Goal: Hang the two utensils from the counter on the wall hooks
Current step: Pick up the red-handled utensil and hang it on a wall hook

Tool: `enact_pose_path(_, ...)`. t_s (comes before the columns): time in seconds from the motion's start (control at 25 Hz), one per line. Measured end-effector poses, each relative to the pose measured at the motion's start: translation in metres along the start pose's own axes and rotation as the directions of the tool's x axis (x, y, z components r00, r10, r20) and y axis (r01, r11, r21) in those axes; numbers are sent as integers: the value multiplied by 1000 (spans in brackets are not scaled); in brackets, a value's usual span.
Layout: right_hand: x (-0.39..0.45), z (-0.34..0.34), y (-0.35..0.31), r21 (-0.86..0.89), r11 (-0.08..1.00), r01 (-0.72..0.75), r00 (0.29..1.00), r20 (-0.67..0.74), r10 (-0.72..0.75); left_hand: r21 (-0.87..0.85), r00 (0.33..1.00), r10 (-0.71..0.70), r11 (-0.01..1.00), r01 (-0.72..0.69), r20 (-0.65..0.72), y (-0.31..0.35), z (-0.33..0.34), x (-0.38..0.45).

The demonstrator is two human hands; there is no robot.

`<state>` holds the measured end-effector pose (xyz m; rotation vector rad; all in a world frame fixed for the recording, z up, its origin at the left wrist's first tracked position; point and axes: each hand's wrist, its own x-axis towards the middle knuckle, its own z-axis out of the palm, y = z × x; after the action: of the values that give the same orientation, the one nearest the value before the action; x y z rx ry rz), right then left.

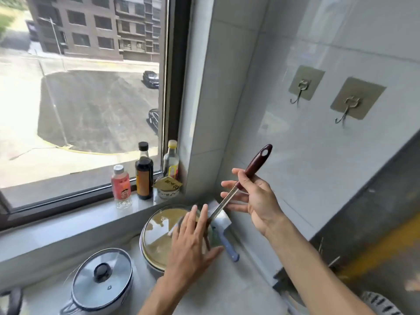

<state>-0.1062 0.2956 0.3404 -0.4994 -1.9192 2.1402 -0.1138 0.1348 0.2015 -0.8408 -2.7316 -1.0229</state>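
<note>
Here, no legible bottle [121,187] labels

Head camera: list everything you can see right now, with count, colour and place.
Wall hooks: two, metal on tan pads, tiled wall at right, both bare.
Utensil: one, dark red handle, steel shaft, raised in right hand.
Blue-handled utensil: one, on counter by wall.
Glass lid: one, clear, on a bowl, counter centre.
Lidded pot: one, white with blue rim, counter left.
Bottles: three, red, dark, clear-yellow, on windowsill.
Cup: one, foil top, windowsill corner.
Left hand: open, over lid.
Right hand: gripping utensil.
</note>
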Motion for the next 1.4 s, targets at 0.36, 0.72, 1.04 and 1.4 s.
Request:
enact_pose_path(0.36, 89, -51, -104, -169, 978, 123, 992, -16, -127, -84, 993, 92, 992, -99, -77, 72, 16, 141)
enact_pose_path(0.72, 132, -71, -94, -185, 982, 39, 998, -35, -47, -53, 998, 59, 997, -59, -6, 76, 44, 175)
enact_pose_path(1.04, 143, -78, -84, -232, 972, 46, 995, -81, -66, -74, 999, 54, 996, -54, 4, 85, 52, 178)
enact_pose_path(1.4, 147, -80, -70, -286, 957, 53, 973, -200, -114, -43, 997, 69, 997, -70, -15, 80, 38, 166)
